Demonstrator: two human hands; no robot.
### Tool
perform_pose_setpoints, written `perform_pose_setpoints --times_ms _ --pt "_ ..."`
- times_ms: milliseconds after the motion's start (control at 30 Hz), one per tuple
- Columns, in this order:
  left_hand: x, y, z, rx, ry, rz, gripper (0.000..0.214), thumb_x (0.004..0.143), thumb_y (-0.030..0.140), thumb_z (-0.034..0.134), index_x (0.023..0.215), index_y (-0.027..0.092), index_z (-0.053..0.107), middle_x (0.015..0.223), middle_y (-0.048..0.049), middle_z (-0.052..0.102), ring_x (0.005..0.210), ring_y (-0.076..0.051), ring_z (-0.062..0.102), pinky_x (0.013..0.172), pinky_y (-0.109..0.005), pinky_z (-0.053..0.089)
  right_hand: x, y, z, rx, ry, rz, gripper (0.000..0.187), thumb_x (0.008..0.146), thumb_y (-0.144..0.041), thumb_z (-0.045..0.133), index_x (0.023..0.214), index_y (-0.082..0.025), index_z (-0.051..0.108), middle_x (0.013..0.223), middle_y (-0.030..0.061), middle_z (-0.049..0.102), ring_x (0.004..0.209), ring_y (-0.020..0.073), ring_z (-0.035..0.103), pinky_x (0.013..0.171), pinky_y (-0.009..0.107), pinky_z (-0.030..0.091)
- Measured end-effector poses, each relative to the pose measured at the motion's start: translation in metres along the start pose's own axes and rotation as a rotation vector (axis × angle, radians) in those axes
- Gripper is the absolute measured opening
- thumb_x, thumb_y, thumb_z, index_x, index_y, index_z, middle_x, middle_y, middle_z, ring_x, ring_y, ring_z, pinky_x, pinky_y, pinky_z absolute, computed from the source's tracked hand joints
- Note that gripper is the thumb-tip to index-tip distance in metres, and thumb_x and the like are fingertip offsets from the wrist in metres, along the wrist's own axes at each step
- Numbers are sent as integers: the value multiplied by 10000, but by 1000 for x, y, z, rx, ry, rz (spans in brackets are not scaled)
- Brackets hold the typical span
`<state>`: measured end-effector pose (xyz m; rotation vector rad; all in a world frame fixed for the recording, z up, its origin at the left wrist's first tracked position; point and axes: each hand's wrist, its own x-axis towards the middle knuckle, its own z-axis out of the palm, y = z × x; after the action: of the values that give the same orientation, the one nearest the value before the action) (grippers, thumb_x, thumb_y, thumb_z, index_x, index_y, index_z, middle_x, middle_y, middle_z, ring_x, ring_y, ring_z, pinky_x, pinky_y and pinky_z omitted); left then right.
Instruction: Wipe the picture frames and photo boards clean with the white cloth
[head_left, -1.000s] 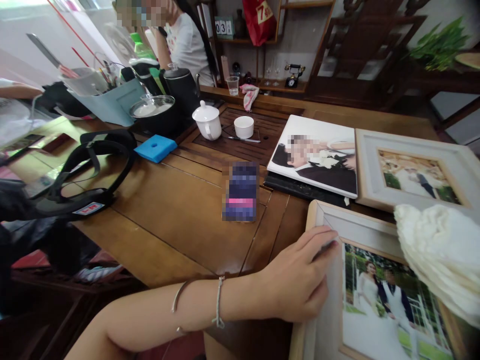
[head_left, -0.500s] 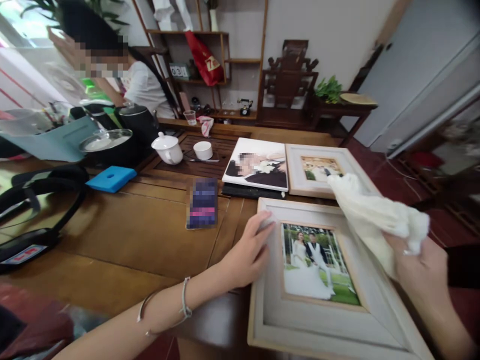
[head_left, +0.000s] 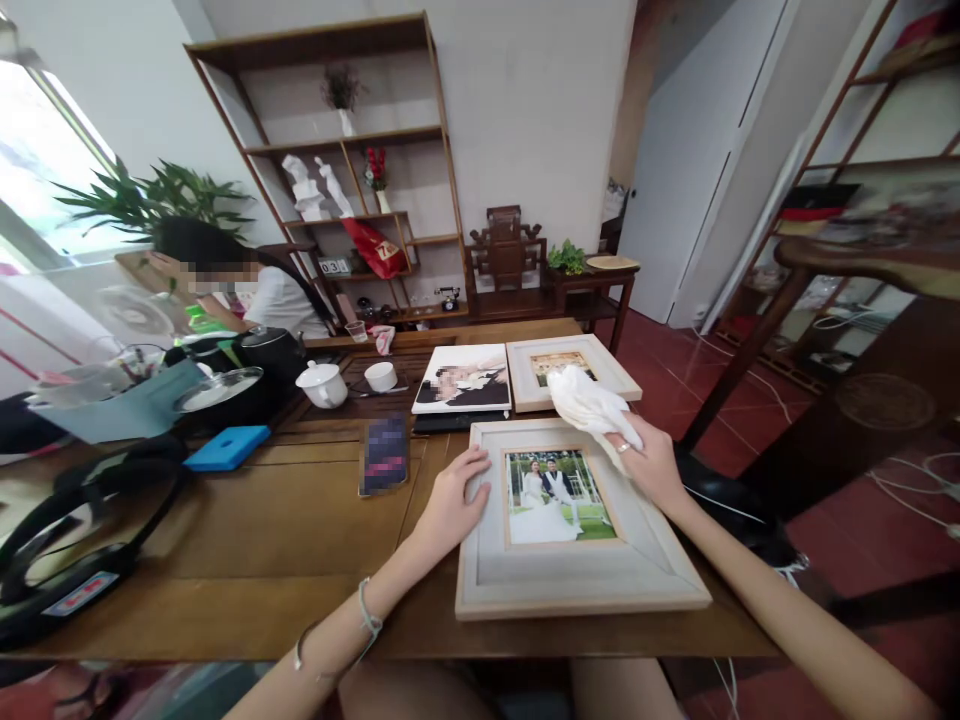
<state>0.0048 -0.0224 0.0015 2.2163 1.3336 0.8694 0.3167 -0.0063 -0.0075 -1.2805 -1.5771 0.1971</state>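
Observation:
A pale wooden picture frame [head_left: 570, 580] with a wedding photo lies flat on the wooden table [head_left: 300, 520] in front of me. My left hand [head_left: 450, 505] rests on the frame's left edge, fingers spread flat. At the frame's upper right corner, my right hand [head_left: 652, 465] grips a bunched white cloth [head_left: 589, 405]. Behind it lie a second framed photo [head_left: 574, 370] and an unframed photo print [head_left: 465, 378].
A phone [head_left: 385, 455] lies left of the frame. Further left are a blue sponge block [head_left: 226, 447], a white teapot [head_left: 322, 385], a cup [head_left: 380, 376], a black kettle and a black strap. A person sits at the far left. Shelves and a carved chair line the back wall.
The view has pulled up and back, showing far more of the room. My left hand stays on the frame's left edge; my right hand with the cloth now sits at the frame's upper right corner.

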Motion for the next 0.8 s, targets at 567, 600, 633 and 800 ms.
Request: perform_pose_setpoints --times_ms 567,600,633,800 --pt "-41 19 22 104 -4 98 420 955 269 408 1351 158 492 1478 -160 415 1412 -290 334 1169 -542 272 -3 -3 -1 -279 -173 -332 331 801 -196 527 1102 -204 662 1106 85 708 1047 283 604 1011 478 360" --pt "-41 18 23 110 2 97 415 954 271 408 1340 155 505 1481 -163 413 1413 -291 332 1168 -542 272 -4 -5 -1 -303 -199 -343 336 779 -187 544 1094 -209 661 1104 79 708 1050 287 599 1029 495 329" --pt "-40 17 23 113 6 96 410 953 270 408 1332 155 514 1482 -164 414 1412 -292 335 1167 -543 271 -6 -7 -1 -327 -222 -353 338 760 -181 562 1082 -211 659 1099 76 709 1052 291 594 1044 506 301" --pt "-42 13 24 102 6 57 395 951 255 415 1309 142 537 1532 -153 340 1437 -276 293 1190 -498 238 -3 -17 -3 -436 -265 -373 214 749 -178 579 950 -192 648 990 100 706 1010 309 585 1055 501 257"
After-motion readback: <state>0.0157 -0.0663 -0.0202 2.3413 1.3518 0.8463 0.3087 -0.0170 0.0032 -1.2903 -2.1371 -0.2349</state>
